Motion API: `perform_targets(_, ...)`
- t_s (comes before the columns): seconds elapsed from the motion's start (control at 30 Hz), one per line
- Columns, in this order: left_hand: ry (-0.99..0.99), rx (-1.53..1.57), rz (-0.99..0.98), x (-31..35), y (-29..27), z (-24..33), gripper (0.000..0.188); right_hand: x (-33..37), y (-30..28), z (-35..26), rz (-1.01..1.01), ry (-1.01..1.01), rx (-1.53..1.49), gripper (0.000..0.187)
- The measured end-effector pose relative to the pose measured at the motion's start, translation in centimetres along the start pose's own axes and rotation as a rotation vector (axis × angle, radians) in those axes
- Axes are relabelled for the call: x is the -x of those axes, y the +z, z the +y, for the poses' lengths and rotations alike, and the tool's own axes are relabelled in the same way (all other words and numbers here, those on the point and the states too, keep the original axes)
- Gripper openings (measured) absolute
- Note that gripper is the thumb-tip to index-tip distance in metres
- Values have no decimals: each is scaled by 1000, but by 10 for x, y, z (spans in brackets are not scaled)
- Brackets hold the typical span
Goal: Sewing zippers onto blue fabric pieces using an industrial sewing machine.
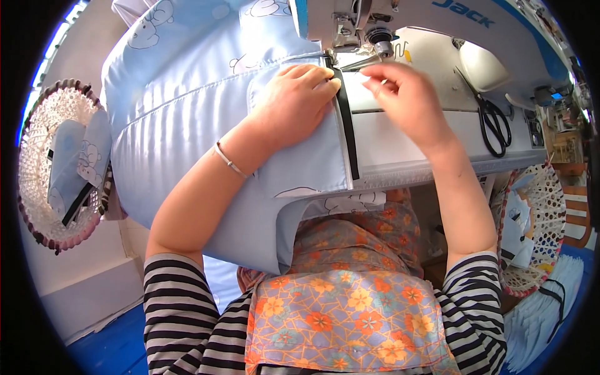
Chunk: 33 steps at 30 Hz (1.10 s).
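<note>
My left hand (294,100) lies flat on light blue fabric with a cartoon print (187,94), its fingertips pressing the fabric's edge beside a black strip (347,134) that runs along that edge toward me. My right hand (403,94) hovers just right of the strip near the sewing machine's presser foot (369,56), fingers pinched together; what they hold I cannot make out. The fabric bulges in a big mound to the left and drapes off the table into my lap.
The white sewing machine (437,25) stands at the top. Black scissors (494,128) lie on the machine table (406,150) to the right. A woven basket with fabric pieces (59,162) sits at far left, another basket (531,231) at lower right.
</note>
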<state>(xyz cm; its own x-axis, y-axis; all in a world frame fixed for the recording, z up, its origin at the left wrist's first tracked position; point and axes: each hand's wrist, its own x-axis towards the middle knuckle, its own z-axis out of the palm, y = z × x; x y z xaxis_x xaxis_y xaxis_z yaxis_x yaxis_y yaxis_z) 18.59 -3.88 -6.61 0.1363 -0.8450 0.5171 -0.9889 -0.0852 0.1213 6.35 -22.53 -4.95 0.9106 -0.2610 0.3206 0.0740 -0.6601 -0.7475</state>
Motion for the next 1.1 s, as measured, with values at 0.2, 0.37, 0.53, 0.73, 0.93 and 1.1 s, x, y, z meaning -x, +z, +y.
perform_targets(0.2, -22, -191, -173, -6, -2, 2, 26, 32, 19, -3, -96, -321, 105, 20)
perform_targets(0.37, -36, -266, -177, 1, 2, 11, 31, 39, 25, -4, -35, -434, 284, 20)
perform_targets(0.53, -61, -141, -133, -1, 3, 3, 35, 37, 28, -6, -14, -440, 341, 21)
perform_targets(0.73, -18, -124, -41, 1, 14, -13, 31, 36, 29, -5, 5, -442, 349, 22)
perform_targets(0.93, -39, -105, -29, -4, 12, -19, 26, 35, 29, -6, 1, -417, 322, 23)
perform_targets(1.1, -66, -15, -131, -2, 1, 11, 19, 33, 25, 2, -5, -365, 226, 24)
